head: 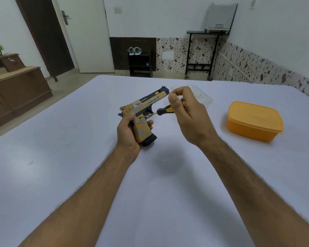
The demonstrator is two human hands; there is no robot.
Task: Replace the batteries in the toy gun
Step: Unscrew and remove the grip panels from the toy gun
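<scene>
A tan and black toy gun is held above the white table, its barrel pointing away to the upper right. My left hand grips its handle from the left and below. My right hand holds a small black and yellow screwdriver by the handle. The thin metal tip of the screwdriver touches the side of the grip just below the slide. The end of the screwdriver handle is hidden inside my right hand.
A clear plastic container lies just behind my right hand. An orange lidded box stands on the table to the right. Beyond the table's far edge are a door, a shoe rack and a black stand.
</scene>
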